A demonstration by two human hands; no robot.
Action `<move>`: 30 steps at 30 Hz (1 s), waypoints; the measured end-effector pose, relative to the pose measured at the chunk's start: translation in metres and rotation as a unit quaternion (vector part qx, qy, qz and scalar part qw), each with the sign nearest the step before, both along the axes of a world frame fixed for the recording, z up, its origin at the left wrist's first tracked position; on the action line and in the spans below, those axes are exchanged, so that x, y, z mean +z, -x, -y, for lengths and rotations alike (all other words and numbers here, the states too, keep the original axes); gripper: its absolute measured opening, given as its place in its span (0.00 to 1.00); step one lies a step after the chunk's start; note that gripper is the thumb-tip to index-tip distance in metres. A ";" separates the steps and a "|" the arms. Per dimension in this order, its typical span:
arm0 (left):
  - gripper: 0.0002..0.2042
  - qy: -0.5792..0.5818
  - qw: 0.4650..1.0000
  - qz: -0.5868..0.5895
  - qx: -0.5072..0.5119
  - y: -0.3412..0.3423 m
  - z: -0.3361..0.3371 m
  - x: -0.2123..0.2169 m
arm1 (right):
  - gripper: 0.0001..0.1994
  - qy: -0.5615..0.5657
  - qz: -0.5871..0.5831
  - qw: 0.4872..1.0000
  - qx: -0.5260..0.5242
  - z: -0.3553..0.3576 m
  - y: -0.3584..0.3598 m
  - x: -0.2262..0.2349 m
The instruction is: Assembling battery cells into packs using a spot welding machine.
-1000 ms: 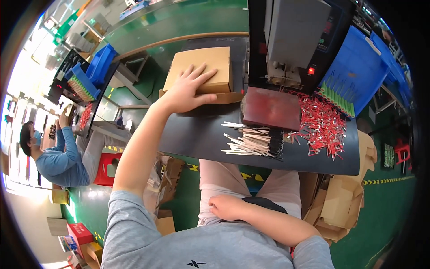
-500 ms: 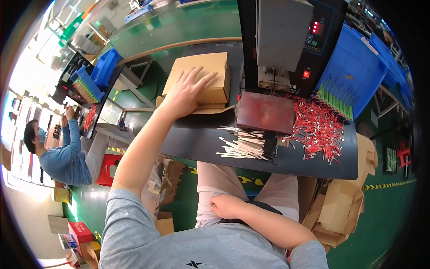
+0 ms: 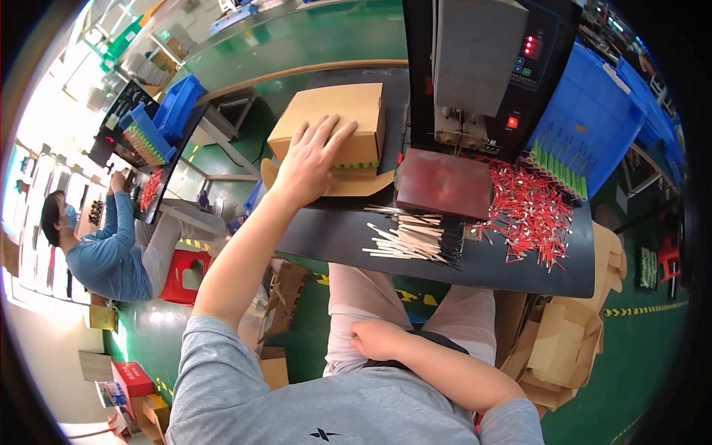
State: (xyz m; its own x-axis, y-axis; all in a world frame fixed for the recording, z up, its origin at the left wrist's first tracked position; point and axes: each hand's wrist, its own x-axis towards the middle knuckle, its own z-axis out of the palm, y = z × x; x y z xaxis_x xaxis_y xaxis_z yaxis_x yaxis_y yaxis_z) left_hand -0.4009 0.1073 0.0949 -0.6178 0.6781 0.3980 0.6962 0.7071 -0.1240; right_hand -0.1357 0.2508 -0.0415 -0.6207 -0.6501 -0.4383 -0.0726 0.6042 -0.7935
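Dark worktable over green floor; left hand spread on cardboard box, right hand loosely curled, empty.

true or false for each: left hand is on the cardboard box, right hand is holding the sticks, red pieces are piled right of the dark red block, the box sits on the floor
1. The left hand lies flat on the cardboard box. True.
2. The right hand holds the pale sticks. False: it rests in the lap, away from them.
3. The red pieces lie right of the dark red block. True.
4. The box sits on the floor. False: it is on the dark table.
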 end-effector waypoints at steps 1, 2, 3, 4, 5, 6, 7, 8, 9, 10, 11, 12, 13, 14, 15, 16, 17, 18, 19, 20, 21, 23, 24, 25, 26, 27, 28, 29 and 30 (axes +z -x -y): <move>0.46 -0.001 1.000 0.001 0.001 0.000 0.001 0.001 | 0.13 -0.003 0.003 1.000 0.002 0.000 0.000 0.000; 0.45 -0.005 1.000 -0.012 0.004 0.001 0.001 0.002 | 0.13 -0.003 0.004 1.000 0.003 0.001 0.000 0.000; 0.44 -0.009 1.000 -0.024 0.007 0.002 0.002 0.004 | 0.13 -0.002 0.002 1.000 -0.001 0.001 0.000 -0.001; 0.44 -0.009 1.000 -0.023 0.009 0.003 0.001 0.006 | 0.13 0.000 0.001 1.000 -0.004 0.001 -0.001 -0.002; 0.44 -0.018 0.999 -0.026 0.006 0.005 0.001 0.009 | 0.13 -0.001 0.002 1.000 -0.002 0.001 0.000 -0.003; 0.44 -0.027 0.999 -0.029 0.004 0.007 0.000 0.012 | 0.13 -0.001 0.002 1.000 -0.003 0.001 0.000 -0.004; 0.43 -0.044 0.999 -0.030 -0.006 0.009 0.001 0.016 | 0.13 0.001 0.003 1.000 -0.002 0.002 0.000 -0.005; 0.43 -0.043 0.999 -0.029 -0.003 0.012 0.002 0.020 | 0.13 0.002 0.004 1.000 0.000 0.002 0.000 -0.008; 0.42 -0.058 0.998 -0.032 -0.011 0.015 0.003 0.023 | 0.13 0.010 0.001 1.000 -0.005 0.002 -0.001 -0.012; 0.42 -0.073 0.997 -0.034 -0.019 0.017 0.003 0.025 | 0.12 0.018 -0.002 1.000 -0.013 0.002 -0.001 -0.013; 0.40 -0.077 0.996 -0.035 -0.017 0.020 0.002 0.028 | 0.12 0.018 0.000 1.000 -0.013 0.002 -0.002 -0.015; 0.40 -0.077 0.996 -0.034 -0.017 0.022 0.002 0.030 | 0.12 0.020 -0.004 1.000 -0.016 0.002 -0.002 -0.016; 0.39 -0.083 0.995 -0.044 -0.018 0.025 0.002 0.033 | 0.12 0.022 -0.008 1.000 -0.018 0.002 -0.002 -0.017; 0.38 -0.089 0.994 -0.055 -0.019 0.027 0.001 0.035 | 0.12 0.022 -0.007 1.000 -0.018 0.002 -0.002 -0.018; 0.36 -0.099 0.993 -0.058 -0.010 0.029 0.000 0.035 | 0.12 0.025 -0.011 0.999 -0.021 0.002 -0.003 -0.019; 0.36 -0.098 0.993 -0.058 -0.008 0.033 0.000 0.036 | 0.12 0.029 -0.016 0.999 -0.021 0.002 -0.003 -0.020; 0.35 -0.119 0.991 -0.068 -0.012 0.038 0.001 0.037 | 0.12 0.030 -0.016 0.999 -0.020 0.003 -0.003 -0.020; 0.34 -0.139 0.987 -0.078 -0.016 0.043 0.001 0.038 | 0.12 0.030 -0.016 0.999 -0.019 0.004 -0.003 -0.021; 0.30 -0.154 0.984 -0.092 -0.017 0.048 -0.002 0.039 | 0.12 0.029 -0.016 0.999 -0.019 0.003 -0.003 -0.023; 0.30 -0.155 0.983 -0.092 -0.018 0.052 -0.004 0.039 | 0.12 0.028 -0.016 0.999 -0.019 0.003 -0.003 -0.024; 0.27 -0.175 0.980 -0.098 -0.004 0.056 -0.006 0.039 | 0.12 0.026 -0.020 0.999 -0.019 0.003 -0.003 -0.025; 0.19 -0.196 0.969 -0.147 0.010 0.068 -0.007 0.038 | 0.12 0.023 -0.024 0.999 -0.019 0.003 -0.003 -0.025; 0.19 -0.198 0.969 -0.148 0.010 0.075 -0.009 0.038 | 0.12 0.023 -0.025 0.999 -0.019 0.003 -0.003 -0.025; 0.18 -0.211 0.966 -0.141 0.049 0.081 -0.010 0.038 | 0.11 0.024 -0.026 0.999 -0.017 0.003 -0.003 -0.025; 0.17 -0.225 0.961 -0.135 0.089 0.087 -0.012 0.039 | 0.11 0.023 -0.026 0.999 -0.016 0.003 -0.003 -0.024; 0.17 -0.229 0.956 -0.142 0.116 0.093 -0.013 0.037 | 0.11 0.022 -0.024 0.999 -0.018 0.004 -0.004 -0.024; 0.17 -0.230 0.955 -0.143 0.116 0.097 -0.016 0.036 | 0.11 0.020 -0.022 0.999 -0.022 0.003 -0.003 -0.023; 0.18 -0.238 0.955 -0.137 0.114 0.100 -0.017 0.034 | 0.11 0.019 -0.023 0.999 -0.022 0.003 -0.003 -0.023; 0.19 -0.245 0.954 -0.131 0.113 0.103 -0.018 0.033 | 0.11 0.021 -0.022 0.999 -0.025 0.004 -0.003 -0.022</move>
State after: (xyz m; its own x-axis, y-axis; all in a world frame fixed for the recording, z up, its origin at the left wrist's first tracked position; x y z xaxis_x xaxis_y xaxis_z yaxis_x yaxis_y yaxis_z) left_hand -0.5036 0.1249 0.1282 -0.5617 0.2329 0.7939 0.5096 0.8533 0.1102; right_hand -0.1325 0.2470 -0.0636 -0.6699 -0.6360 -0.3830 -0.0784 0.5736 -0.8154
